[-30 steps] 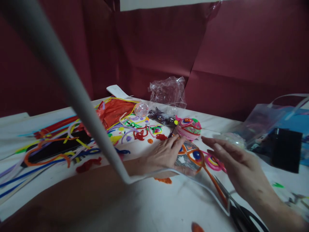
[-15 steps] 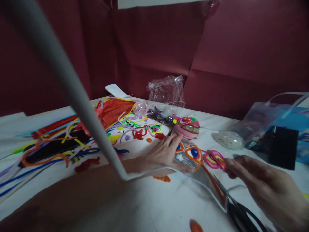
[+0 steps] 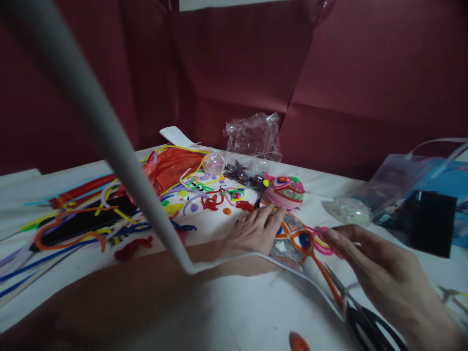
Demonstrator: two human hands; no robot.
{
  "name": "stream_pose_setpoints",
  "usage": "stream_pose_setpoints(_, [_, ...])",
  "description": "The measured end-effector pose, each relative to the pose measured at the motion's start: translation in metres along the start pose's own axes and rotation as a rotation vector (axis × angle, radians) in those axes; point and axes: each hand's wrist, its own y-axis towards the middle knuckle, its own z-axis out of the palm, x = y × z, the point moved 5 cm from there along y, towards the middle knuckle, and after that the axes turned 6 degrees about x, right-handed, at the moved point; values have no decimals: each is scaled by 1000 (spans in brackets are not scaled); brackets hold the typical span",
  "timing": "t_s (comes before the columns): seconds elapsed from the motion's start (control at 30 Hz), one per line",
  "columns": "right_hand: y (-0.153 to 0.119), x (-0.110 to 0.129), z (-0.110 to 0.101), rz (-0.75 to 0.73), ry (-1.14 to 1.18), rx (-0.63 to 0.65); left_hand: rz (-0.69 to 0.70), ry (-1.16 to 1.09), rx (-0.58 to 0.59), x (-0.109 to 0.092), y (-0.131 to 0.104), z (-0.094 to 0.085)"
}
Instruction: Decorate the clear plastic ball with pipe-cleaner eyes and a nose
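My left hand (image 3: 256,234) lies with its fingers spread over the left side of a clear, round decorated piece (image 3: 287,246) with orange-rimmed blue eyes. At its right, my right hand (image 3: 380,273) pinches a pink and yellow pipe-cleaner coil (image 3: 323,243) between thumb and forefinger. An orange pipe cleaner (image 3: 329,280) runs from the eye toward black-handled scissors (image 3: 356,307), which lie below my right hand. Behind my left hand sits a ball wrapped in pink, red and green (image 3: 285,192).
Colourful pipe cleaners (image 3: 127,219) and a red plastic bag (image 3: 175,168) cover the left side. Farther back are a clear ball (image 3: 213,164) and crumpled plastic (image 3: 252,136). A black box (image 3: 432,224) stands at right. A grey pole (image 3: 120,156) crosses the view.
My right hand has shifted slightly left with the pink coil, nearer the orange-rimmed eye. The decorated piece sits slightly farther right and my left hand covers its left part.
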Motion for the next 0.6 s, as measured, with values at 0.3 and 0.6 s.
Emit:
stream_pose_setpoints(0.3, [12, 4, 42, -27, 223, 165, -3, 47, 7, -4, -1, 0])
stream_pose_setpoints(0.6, [15, -1, 52, -110, 121, 211, 44, -26, 3, -2, 0, 2])
